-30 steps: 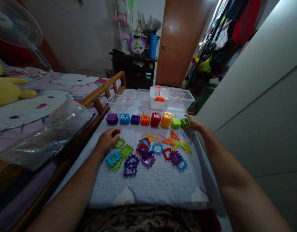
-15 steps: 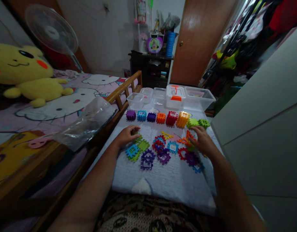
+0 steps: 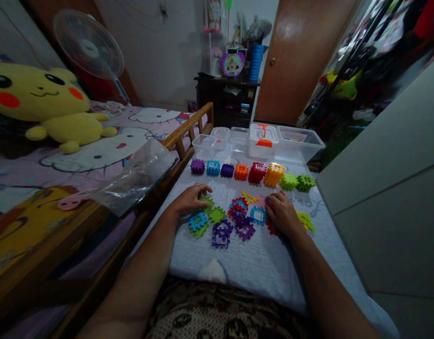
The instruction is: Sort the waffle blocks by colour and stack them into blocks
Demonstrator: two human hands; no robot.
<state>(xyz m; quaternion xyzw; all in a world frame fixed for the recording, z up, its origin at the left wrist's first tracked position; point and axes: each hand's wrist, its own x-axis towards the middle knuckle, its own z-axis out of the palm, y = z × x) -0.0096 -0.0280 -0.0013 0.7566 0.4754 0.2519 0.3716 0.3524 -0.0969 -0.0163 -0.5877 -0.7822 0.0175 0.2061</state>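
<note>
A row of several assembled toy cubes [image 3: 251, 173], purple through green, stands on a pale blue quilted mat [image 3: 252, 263]. In front of it lie several loose flat interlocking tiles [image 3: 224, 221] in many colours. My left hand [image 3: 189, 199] rests palm down beside a green tile [image 3: 217, 214], fingers curled loosely and holding nothing. My right hand [image 3: 282, 214] lies over the tiles on the right, covering red and orange ones, fingertips bent down onto a red piece. What it grips I cannot make out.
Clear plastic boxes [image 3: 296, 143] and a white case with an orange latch [image 3: 262, 140] line the mat's far edge. A wooden bed rail [image 3: 183, 132] runs on the left, with a clear plastic bag [image 3: 135, 176] and a yellow plush toy [image 3: 44, 103]. A white cupboard [image 3: 389, 188] stands on the right.
My right hand left the green cube at the row's right end and came back and left onto the loose tiles. My left hand barely moved. The view swung left.
</note>
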